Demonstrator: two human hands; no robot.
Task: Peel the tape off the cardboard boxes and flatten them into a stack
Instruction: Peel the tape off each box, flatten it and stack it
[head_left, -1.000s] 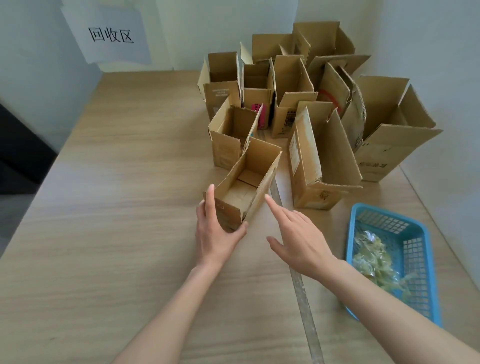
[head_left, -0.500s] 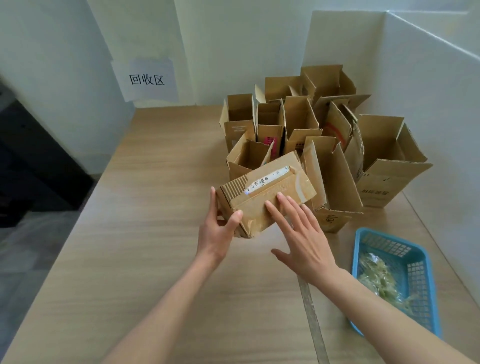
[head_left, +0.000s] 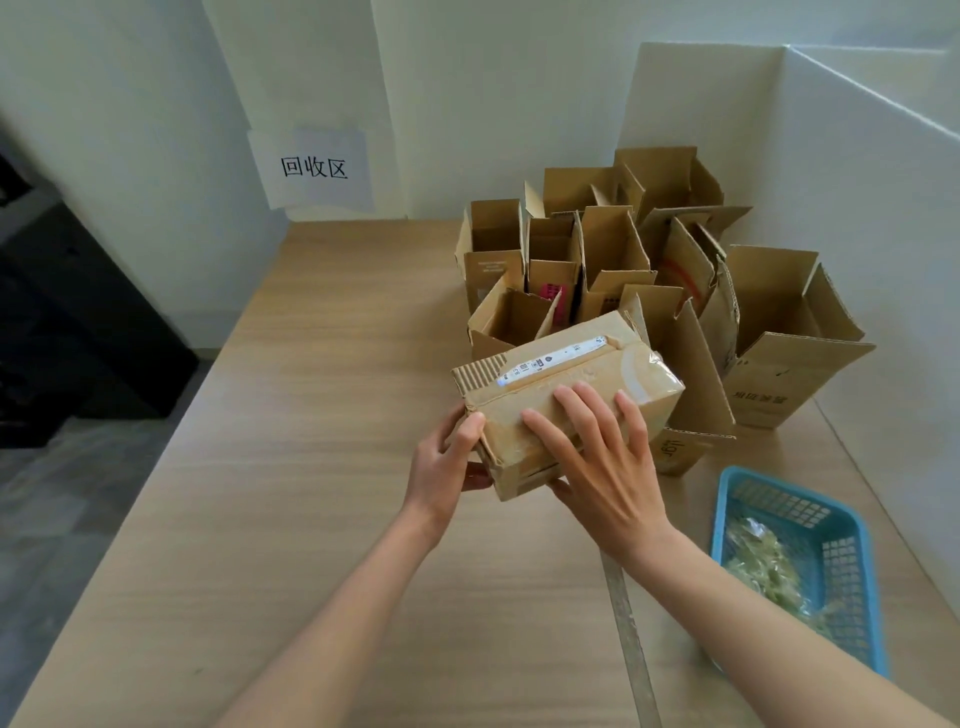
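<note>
A small cardboard box (head_left: 566, 384) is turned over above the table, its taped bottom facing up with a white label strip and clear tape across it. My left hand (head_left: 447, 462) grips its near left corner, thumb on top and fingers underneath. My right hand (head_left: 597, 457) holds the near side, fingers spread flat over the taped face and thumb under the box. Behind it stand several opened cardboard boxes (head_left: 613, 260) with their flaps up.
A blue plastic basket (head_left: 852, 566) holding crumpled clear tape sits at the right near edge. The wooden table (head_left: 322, 467) stretches out to the left. A white partition (head_left: 857, 208) bounds the right side. A paper sign (head_left: 311, 166) hangs on the back wall.
The box went from lying open on the table to lifted and flipped with its taped bottom up. Both hands closed in on it; my right hand now lies across the taped face.
</note>
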